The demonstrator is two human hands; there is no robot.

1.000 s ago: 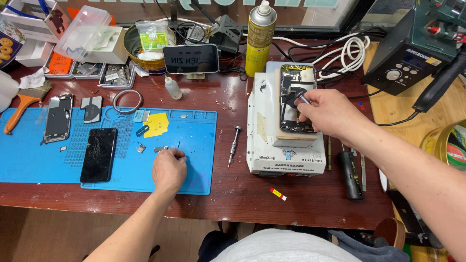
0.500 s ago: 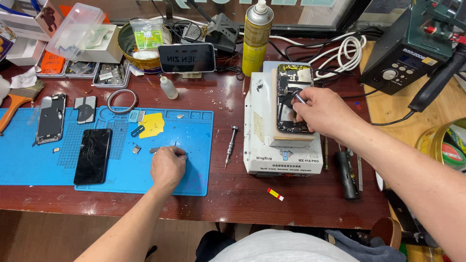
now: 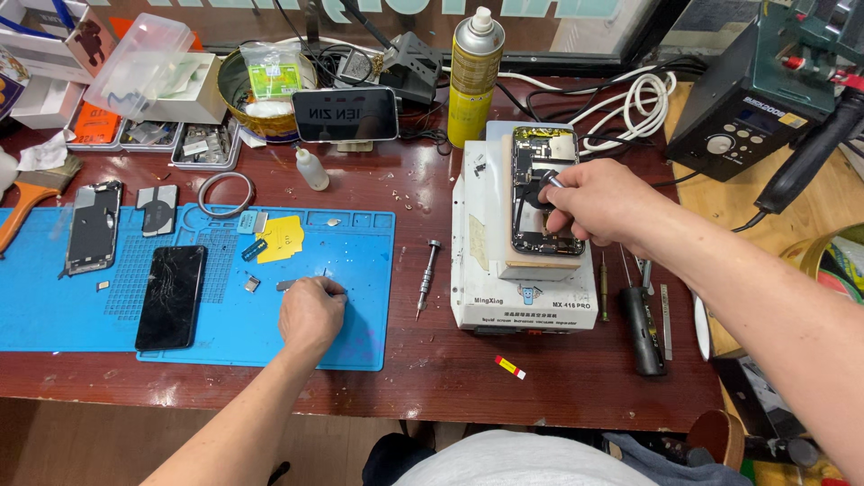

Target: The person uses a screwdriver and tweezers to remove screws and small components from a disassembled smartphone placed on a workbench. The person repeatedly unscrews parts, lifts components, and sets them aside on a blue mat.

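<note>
My right hand [image 3: 596, 205] grips a small metal tool whose tip rests inside an opened phone [image 3: 543, 155] lying on a white heating box [image 3: 490, 252] at centre right. My left hand [image 3: 311, 313] rests on the blue work mat [image 3: 54, 310], fingers curled over thin tweezers [image 3: 297, 284] lying there. A cracked black phone screen [image 3: 171, 295] lies on the mat to the left of that hand. A silver screwdriver [image 3: 427, 274] lies on the wooden table between mat and box.
A yellow spray can [image 3: 474, 76], a propped phone [image 3: 346, 114], a bowl and parts trays stand at the back. A soldering station [image 3: 751, 90] and white cables [image 3: 634, 103] sit back right. Another phone body [image 3: 91, 226] lies at the mat's left; black tools [image 3: 641, 328] lie right of the box.
Both hands have stayed nearly still. The view has shifted slightly, so everything sits a little lower in frame.
</note>
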